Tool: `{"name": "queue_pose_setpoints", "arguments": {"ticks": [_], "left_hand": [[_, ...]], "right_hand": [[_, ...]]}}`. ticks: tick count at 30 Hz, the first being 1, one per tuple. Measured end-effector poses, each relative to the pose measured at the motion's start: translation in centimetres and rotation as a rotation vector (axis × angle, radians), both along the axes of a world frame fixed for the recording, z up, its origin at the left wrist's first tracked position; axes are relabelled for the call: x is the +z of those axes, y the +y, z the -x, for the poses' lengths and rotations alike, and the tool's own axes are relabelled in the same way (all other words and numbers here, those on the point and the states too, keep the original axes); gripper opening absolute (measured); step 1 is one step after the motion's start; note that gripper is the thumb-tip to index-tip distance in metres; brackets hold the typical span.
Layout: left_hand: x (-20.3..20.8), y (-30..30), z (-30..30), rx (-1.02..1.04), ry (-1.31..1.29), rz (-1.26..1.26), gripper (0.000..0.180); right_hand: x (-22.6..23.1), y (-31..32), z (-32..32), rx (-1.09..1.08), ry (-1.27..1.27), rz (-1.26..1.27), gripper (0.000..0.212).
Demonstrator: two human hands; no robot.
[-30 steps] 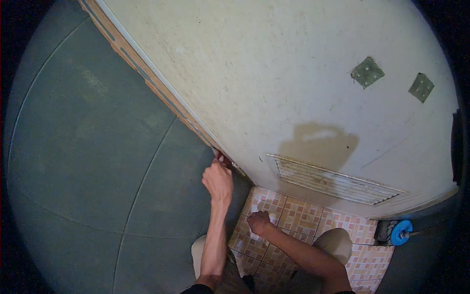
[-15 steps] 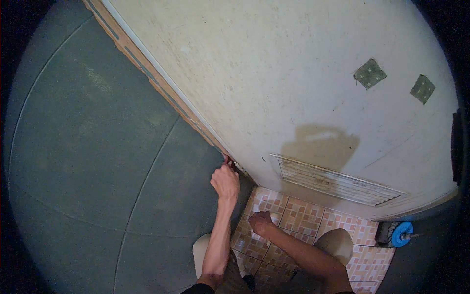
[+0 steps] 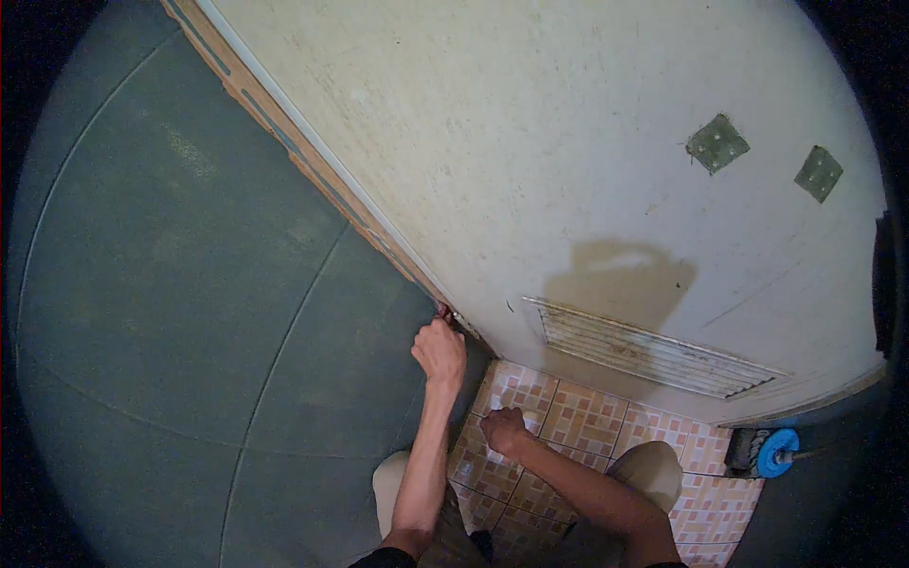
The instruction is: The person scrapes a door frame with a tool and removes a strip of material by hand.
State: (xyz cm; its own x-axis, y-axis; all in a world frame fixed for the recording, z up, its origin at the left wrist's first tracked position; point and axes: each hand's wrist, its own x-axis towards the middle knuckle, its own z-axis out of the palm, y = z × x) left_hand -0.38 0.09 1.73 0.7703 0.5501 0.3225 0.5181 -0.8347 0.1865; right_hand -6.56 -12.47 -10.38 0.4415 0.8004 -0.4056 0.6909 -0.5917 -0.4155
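My left hand (image 3: 440,353) is closed at the lower end of a brown, ragged-edged strip (image 3: 317,175) that runs along the white door's edge. A small reddish bit shows at its fingertips, against the strip; whether this is a tool or part of the hand I cannot make out. Lower and to the right, my right hand (image 3: 506,432) is curled closed above the tiled floor (image 3: 578,417). Something small and pale (image 3: 531,417) shows beside its fingers, too indistinct to name. The white door (image 3: 492,161) stands just right of my left hand.
A slatted vent (image 3: 653,350) is set low in the door, with two green diamond patches (image 3: 718,144) above it. The dark green wall (image 3: 189,284) fills the left side. A blue round object (image 3: 778,452) sits at the right beside the floor. My knees (image 3: 651,473) are bent below.
My left hand has shifted very slightly to the right along the strip. My right hand has hardly moved.
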Motion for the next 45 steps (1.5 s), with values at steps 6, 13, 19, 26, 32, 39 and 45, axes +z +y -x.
{"name": "queue_pose_setpoints", "arguments": {"ticks": [6, 13, 19, 26, 32, 39, 45], "left_hand": [[3.7, -0.4, -0.2, 0.021, -0.096, 0.106, 0.016], [4.1, -0.1, -0.1, 0.025, -0.135, 0.078, 0.017], [-0.9, 0.5, 0.3, 0.014, 0.048, 0.028, 0.019], [5.3, -0.7, -0.3, 0.003, -0.275, 0.073, 0.019], [4.7, -0.4, -0.3, 0.016, -0.204, 0.048, 0.016], [1.8, 0.1, -0.5, 0.063, -0.119, 0.058, 0.016], [4.0, -0.4, -0.4, 0.012, -0.212, 0.067, 0.016]], "right_hand": [[-1.4, 0.2, -0.3, -0.019, 0.044, -0.007, 0.016], [-1.3, 1.0, -0.3, -0.042, 0.009, 0.088, 0.017], [0.7, 0.6, -0.3, 0.060, -0.019, 0.053, 0.016], [-4.1, -0.2, 0.1, -0.031, -0.149, -0.131, 0.013], [-2.2, -0.2, 0.1, -0.043, -0.035, -0.063, 0.013], [-0.9, 0.5, 0.1, -0.004, -0.011, 0.016, 0.014], [-3.3, -0.2, -0.2, -0.044, 0.043, -0.080, 0.015]]}}
